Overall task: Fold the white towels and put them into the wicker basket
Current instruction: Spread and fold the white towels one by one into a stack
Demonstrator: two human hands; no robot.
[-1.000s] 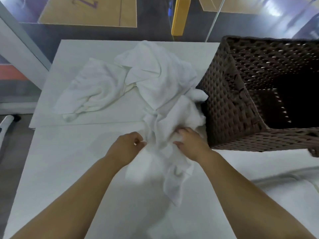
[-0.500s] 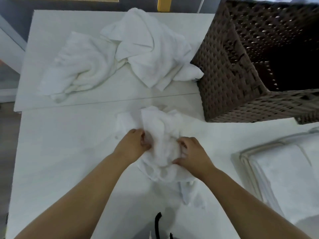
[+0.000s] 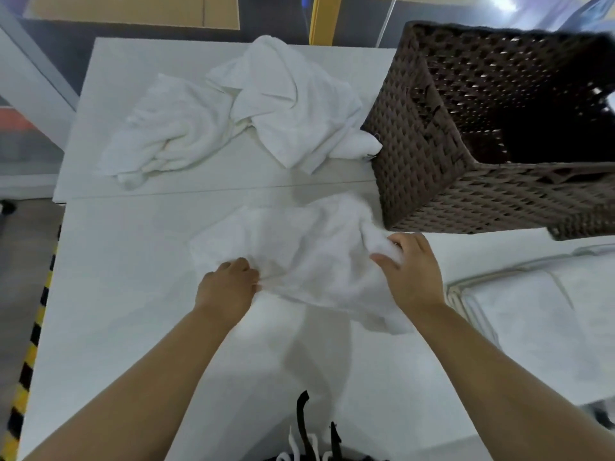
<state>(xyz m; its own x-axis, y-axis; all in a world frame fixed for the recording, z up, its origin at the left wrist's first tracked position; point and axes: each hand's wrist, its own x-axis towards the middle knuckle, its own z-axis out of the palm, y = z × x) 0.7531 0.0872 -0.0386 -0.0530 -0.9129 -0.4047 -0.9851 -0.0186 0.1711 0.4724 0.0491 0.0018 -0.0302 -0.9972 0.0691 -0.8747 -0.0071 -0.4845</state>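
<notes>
A crumpled white towel (image 3: 299, 257) lies at the centre of the frame on the white desk (image 3: 126, 327), partly spread and not yet folded; its outline is blurred. It is held at two places. The left hand (image 3: 229, 287) grips its near-left edge, the fingers curled into the cloth. The right hand (image 3: 412, 274) pinches a raised bunch of cloth at the towel's right side, thumb and fingers closed round it, just below the near corner of the basket.

In the upper middle of the frame two more white towels are heaped unfolded: a large one (image 3: 293, 108) with its right corner touching the basket wall, and another (image 3: 173, 134) beside it to the left, the two overlapping.

The dark brown wicker basket (image 3: 432, 181) stands at the upper right. As much of its interior as can be seen is dark, and no towel can be made out inside it.

At the right edge a flat white stack with folded edges (image 3: 532, 314) lies on the desk; whether it belongs to the task cannot be told.

The task is judged to be at an early stage: the first towel is being opened for folding, two remain untouched, and nothing appears to have been placed in the basket.
</notes>
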